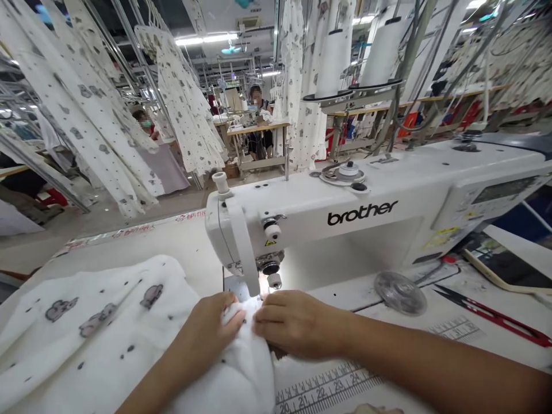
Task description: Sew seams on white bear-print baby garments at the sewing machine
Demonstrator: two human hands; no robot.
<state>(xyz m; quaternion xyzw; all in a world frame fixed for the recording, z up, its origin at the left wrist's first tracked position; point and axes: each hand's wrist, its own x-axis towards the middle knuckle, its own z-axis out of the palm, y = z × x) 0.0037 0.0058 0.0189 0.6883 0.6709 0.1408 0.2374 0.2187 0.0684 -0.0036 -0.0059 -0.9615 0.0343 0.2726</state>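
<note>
White printed fabric [129, 322] with grey animal figures and dark spots is spread over the left of the sewing table and runs up to the needle area. My left hand [211, 322] pinches a fold of it between thumb and fingers, just left of the presser foot. Beside it, my right hand [297, 322] is closed on the fabric edge in front of the needle; its fingertips are partly hidden. The white sewing machine [302, 213] marked "brother" stands directly behind both hands, with its lamp lit. Needle and presser foot are mostly covered by my hands.
Right of my arm are red-handled thread snips [495, 316], a clear round plastic case [401, 293] and a phone [509, 259]. A printed ruler [328, 391] marks the table's front. Thread cones [334, 63] stand above the machine. Hanging garments [181, 98] and people at other tables are beyond.
</note>
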